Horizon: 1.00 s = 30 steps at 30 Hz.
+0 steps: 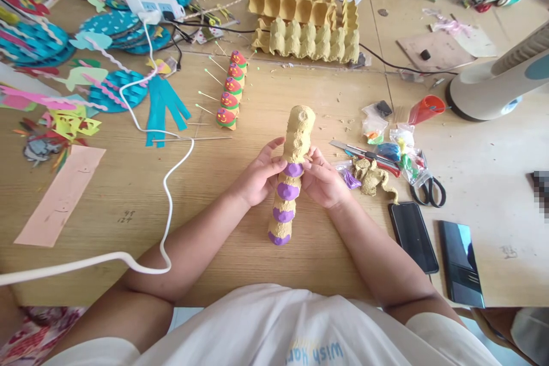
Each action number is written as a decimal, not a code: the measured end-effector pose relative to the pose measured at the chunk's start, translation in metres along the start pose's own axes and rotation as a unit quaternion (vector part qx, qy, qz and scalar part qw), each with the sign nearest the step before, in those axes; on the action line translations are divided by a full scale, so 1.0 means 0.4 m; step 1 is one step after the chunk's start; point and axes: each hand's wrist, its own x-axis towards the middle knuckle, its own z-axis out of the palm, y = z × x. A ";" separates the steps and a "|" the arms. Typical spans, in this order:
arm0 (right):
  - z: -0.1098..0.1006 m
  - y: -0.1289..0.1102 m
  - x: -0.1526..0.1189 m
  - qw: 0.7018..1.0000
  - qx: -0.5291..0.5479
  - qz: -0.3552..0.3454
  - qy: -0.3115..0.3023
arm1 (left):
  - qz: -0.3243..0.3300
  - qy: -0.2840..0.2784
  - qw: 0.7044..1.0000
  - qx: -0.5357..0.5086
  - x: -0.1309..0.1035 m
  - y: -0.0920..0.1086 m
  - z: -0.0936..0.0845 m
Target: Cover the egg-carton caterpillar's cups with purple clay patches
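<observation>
A strip of egg-carton cups stands out toward the middle of the table, its nearer cups bearing purple clay patches. My left hand grips its left side, thumb by the uppermost purple patch. On the right side, my right hand holds the same strip, thumb and fingers at that patch. The far end of the strip has bare, tan cups. Beyond my left hand lies a finished-looking row of red and green cups with faces, with pale pins beside it. A bag of purple clay lies right of my right hand.
Egg cartons lie at the back. A white cable crosses my left forearm. Right are a utility knife, scissors, a red cup, two phones and a white lamp-like device. Paper crafts fill the left.
</observation>
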 end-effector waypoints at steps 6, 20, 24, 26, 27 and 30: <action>0.002 0.001 0.000 1.000 0.008 0.012 0.008 | -0.002 -0.008 1.000 0.009 -0.003 -0.001 0.007; 0.004 0.002 0.000 1.000 0.002 0.001 0.010 | 0.010 0.001 1.000 0.017 0.000 -0.009 0.005; 0.004 0.004 0.000 1.000 0.004 0.006 0.015 | -0.007 0.001 1.000 0.011 0.000 -0.010 0.007; 0.005 0.005 0.000 1.000 0.003 0.007 0.015 | -0.008 0.000 1.000 0.017 0.000 -0.010 0.011; 0.006 0.005 0.000 1.000 0.000 0.005 0.016 | -0.006 0.001 1.000 0.022 0.000 -0.010 0.013; 0.009 0.005 -0.001 1.000 -0.011 -0.006 0.021 | 0.002 0.015 0.999 0.030 0.000 -0.010 0.017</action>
